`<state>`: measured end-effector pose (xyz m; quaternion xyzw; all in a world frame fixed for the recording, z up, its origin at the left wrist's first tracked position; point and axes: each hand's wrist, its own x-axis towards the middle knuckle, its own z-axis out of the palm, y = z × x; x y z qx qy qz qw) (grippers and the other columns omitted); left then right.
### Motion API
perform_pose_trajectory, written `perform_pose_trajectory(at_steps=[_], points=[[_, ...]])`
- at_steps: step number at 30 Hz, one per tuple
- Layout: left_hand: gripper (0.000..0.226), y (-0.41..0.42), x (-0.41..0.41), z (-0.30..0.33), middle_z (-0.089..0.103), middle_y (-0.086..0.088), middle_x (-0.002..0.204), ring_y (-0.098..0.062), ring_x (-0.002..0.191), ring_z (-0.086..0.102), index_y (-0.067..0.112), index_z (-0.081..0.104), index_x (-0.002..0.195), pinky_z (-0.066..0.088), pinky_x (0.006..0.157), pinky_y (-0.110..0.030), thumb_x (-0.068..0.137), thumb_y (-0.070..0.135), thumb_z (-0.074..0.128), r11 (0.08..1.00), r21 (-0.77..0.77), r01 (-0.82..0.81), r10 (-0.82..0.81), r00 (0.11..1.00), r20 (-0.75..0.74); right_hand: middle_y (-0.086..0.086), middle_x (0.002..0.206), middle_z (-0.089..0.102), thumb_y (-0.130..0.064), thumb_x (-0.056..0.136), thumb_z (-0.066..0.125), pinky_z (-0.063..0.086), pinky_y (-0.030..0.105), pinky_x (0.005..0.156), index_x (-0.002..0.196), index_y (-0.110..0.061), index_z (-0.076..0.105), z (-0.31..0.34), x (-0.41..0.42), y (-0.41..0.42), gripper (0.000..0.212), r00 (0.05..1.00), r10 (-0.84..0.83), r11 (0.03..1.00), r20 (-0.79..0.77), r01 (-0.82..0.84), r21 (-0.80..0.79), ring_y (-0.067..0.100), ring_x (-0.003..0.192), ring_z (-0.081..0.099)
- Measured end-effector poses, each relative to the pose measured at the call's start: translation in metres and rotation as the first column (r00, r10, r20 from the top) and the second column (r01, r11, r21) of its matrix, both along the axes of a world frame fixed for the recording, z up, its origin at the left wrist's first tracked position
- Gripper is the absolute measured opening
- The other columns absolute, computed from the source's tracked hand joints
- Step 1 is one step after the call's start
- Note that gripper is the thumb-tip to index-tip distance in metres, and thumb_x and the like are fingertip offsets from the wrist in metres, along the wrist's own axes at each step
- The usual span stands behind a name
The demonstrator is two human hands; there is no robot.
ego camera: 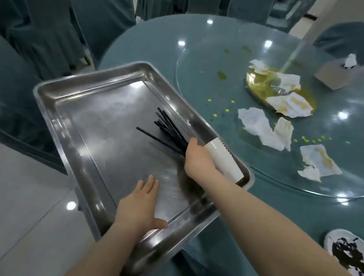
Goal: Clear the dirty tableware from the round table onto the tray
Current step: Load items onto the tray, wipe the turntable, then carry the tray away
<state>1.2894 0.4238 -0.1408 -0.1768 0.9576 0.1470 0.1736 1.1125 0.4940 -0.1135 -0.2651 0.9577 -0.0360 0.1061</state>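
flat on the near edge of the shiny steel tray [72,108], her left hand [140,205] steadies it; right hand [196,159] grips black chopsticks [168,129] and white paper cups [226,160] at the right edge: light, crushable, slippery, best held mid-bundle.

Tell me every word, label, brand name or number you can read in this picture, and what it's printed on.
None: no readable text shows anywhere.
The metal tray, the white paper cups and the black chopsticks bear no visible print.
The tissue box shows only a plain side.
The dark marks on the plate look like food residue, not writing.
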Motion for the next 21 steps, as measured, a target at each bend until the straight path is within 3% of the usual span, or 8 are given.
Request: perform_pose_trajectory(at_steps=[4, 8, 11, 17, 21], points=[[0.117, 0.001, 0.000, 0.000, -0.017, 0.006, 0.159, -0.019, 0.148, -0.003, 0.021, -0.009, 0.152, 0.029, 0.114, -0.036, 0.073, 0.068, 0.063, 1.000, 0.016, -0.006, 0.006, 1.000, 0.005, 0.016, 0.124, 0.049, 0.003, 0.081, 0.057, 0.046, 0.031, 0.082, 0.134, -0.004, 0.028, -0.012, -0.001, 0.003, 0.061, 0.995, 0.065, 0.996, -0.080, -0.069, -0.061, 0.029, 0.108, 0.055], [0.118, 0.001, -0.001, 0.002, -0.017, 0.005, 0.159, -0.020, 0.148, -0.003, 0.020, -0.009, 0.152, 0.028, 0.115, -0.037, 0.073, 0.068, 0.063, 1.000, 0.012, -0.002, 0.002, 1.000, 0.020, 0.014, 0.135, 0.040, 0.000, 0.087, 0.054, 0.040, 0.036, 0.099, 0.142, -0.012, 0.028, -0.016, 0.008, 0.014, 0.062, 0.984, 0.170, 0.969, -0.060, -0.178, -0.171, 0.032, 0.118, 0.046], [0.117, 0.002, -0.001, 0.005, -0.017, 0.004, 0.159, -0.020, 0.148, -0.003, 0.020, -0.009, 0.152, 0.029, 0.114, -0.038, 0.073, 0.067, 0.063, 1.000, 0.012, 0.000, 0.000, 0.999, 0.037, 0.013, 0.143, 0.036, -0.010, 0.090, 0.056, 0.031, 0.038, 0.109, 0.144, -0.012, 0.030, -0.015, 0.014, 0.030, 0.060, 0.969, 0.247, 0.957, 0.002, -0.244, -0.160, 0.031, 0.132, 0.033], [0.117, 0.003, -0.003, 0.007, -0.016, 0.004, 0.160, -0.021, 0.148, -0.001, 0.020, -0.009, 0.152, 0.031, 0.113, -0.039, 0.073, 0.067, 0.064, 1.000, -0.003, 0.012, -0.012, 0.999, 0.053, 0.006, 0.151, 0.031, -0.022, 0.093, 0.053, 0.020, 0.030, 0.114, 0.146, -0.015, 0.030, -0.010, 0.030, 0.067, 0.058, 0.974, 0.215, 0.953, 0.066, -0.195, -0.232, 0.022, 0.139, 0.026], [0.119, 0.002, -0.003, 0.008, -0.014, 0.005, 0.160, -0.022, 0.148, 0.001, 0.020, -0.009, 0.153, 0.033, 0.111, -0.040, 0.072, 0.069, 0.063, 1.000, -0.007, 0.019, -0.018, 0.999, 0.051, 0.005, 0.147, 0.039, -0.024, 0.093, 0.053, 0.017, 0.021, 0.111, 0.142, -0.013, 0.040, -0.001, 0.048, 0.110, 0.052, 0.985, 0.172, 0.936, 0.031, -0.154, -0.318, 0.018, 0.136, 0.031]])
